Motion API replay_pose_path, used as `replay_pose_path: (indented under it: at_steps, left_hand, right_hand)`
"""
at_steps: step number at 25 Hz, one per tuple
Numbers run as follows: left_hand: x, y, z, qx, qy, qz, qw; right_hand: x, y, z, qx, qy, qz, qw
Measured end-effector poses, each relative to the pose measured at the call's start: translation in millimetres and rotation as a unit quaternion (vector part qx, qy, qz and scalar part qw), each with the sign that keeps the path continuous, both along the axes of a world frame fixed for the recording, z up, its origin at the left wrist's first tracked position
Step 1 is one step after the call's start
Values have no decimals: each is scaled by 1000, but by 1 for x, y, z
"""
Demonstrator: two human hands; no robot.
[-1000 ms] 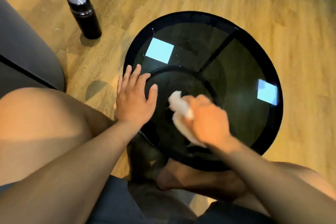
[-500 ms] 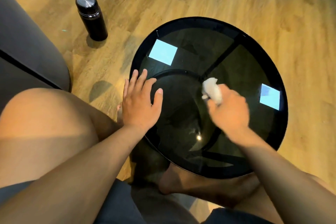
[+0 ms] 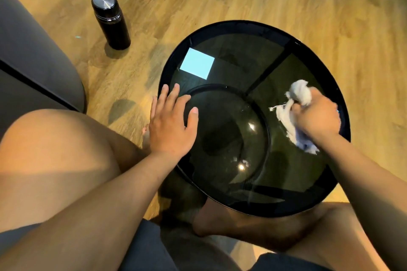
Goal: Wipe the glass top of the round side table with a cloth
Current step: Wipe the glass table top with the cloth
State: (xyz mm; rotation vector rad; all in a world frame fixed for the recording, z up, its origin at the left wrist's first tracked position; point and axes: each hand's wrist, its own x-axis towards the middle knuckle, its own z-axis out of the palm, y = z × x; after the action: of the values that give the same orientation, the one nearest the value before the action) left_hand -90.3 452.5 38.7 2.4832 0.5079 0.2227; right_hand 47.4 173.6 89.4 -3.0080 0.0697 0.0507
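The round side table (image 3: 237, 28) has a dark glass top in a black rim and stands on the wooden floor in front of me. My left hand (image 3: 170, 123) lies flat on the glass at the left edge, fingers spread, holding nothing. My right hand (image 3: 317, 115) is closed around a crumpled white cloth (image 3: 293, 103) and presses it on the right part of the glass, near the rim. Frayed ends of the cloth stick out above and below my fist.
A black flask with a steel lid (image 3: 111, 21) stands on the floor at the far left of the table. A grey sofa (image 3: 33, 57) fills the left edge. My bare knees and a foot (image 3: 242, 222) lie close under the table's near side.
My right hand has swept the cloth from the near centre of the glass out to the right side. My left hand has stayed flat on the left edge.
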Motion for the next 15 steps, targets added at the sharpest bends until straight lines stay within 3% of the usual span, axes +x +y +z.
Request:
replay_pose_path:
  at_steps: [4,7,11,15]
  left_hand:
    - [0,1,0,-4,-11,-8,1000]
    - [-1,1,0,-8,-20,-8,1000]
    - [-2,0,-3,-3,-30,-13,999]
    - [-1,1,-5,5,-20,-13,1000]
  right_hand:
    - [-13,18,-5,24,14,-7,1000]
    - [-62,65,-2,41,43,86,995]
    - [-128,116,6,86,113,250,958]
    - [-108,109,26,9,72,239,968]
